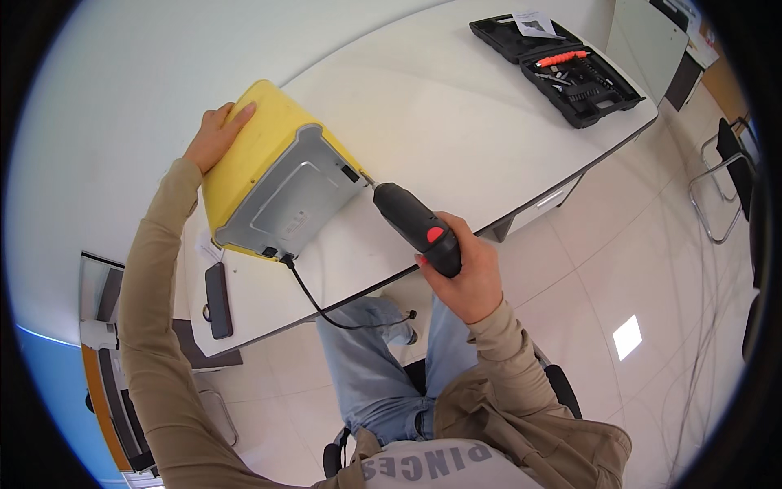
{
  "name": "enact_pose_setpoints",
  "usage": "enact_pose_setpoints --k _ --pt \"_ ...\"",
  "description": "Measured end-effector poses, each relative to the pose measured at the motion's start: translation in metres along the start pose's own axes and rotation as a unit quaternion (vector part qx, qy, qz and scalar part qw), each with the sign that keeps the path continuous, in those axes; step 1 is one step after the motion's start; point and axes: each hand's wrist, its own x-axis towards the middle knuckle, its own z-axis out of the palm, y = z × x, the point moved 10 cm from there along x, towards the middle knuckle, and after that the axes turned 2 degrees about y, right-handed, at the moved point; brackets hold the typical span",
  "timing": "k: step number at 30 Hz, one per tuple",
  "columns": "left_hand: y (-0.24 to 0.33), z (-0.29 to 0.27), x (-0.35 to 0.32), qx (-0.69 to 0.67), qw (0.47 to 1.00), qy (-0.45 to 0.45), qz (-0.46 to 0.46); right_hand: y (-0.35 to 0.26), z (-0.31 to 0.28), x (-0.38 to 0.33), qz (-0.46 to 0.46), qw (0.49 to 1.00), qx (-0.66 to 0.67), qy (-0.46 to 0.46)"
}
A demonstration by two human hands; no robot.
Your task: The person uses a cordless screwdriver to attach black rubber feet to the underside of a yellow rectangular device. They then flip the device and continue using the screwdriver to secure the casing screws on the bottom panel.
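Note:
A yellow-cased device [265, 130] with a grey panel [305, 196] stands tilted on the white table. My left hand [218, 137] grips its far left side, the thumb lying on the yellow casing and the other fingers over the edge. A black cable [308, 295] leaves the panel's lower corner and hangs past the table's front edge. My right hand [472, 273] is wrapped round a black cordless screwdriver [410, 218] with red buttons. Its bit [367, 177] points at the panel's right corner; I cannot tell whether it sits in a screw.
On the white table [407, 90], an open black tool case [570, 81] with bits and an orange flexible shaft lies far right, a paper [533, 24] on its lid. A dark phone-like object [217, 300] lies near left. A chair [721, 179] stands at right.

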Motion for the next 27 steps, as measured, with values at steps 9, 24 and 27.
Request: enact_pose_setpoints --k 9,24,27 --pt "0.004 -0.003 -0.004 -0.038 0.998 0.023 0.051 0.004 0.002 -0.009 0.0 1.0 -0.003 0.019" --pt "0.008 -0.004 -0.007 -0.054 0.996 0.035 0.056 0.002 0.0 -0.005 -0.009 1.0 -0.024 -0.011" --pt "0.011 -0.004 -0.011 -0.038 0.997 0.037 0.049 0.003 0.0 -0.005 -0.006 0.999 -0.031 -0.021"
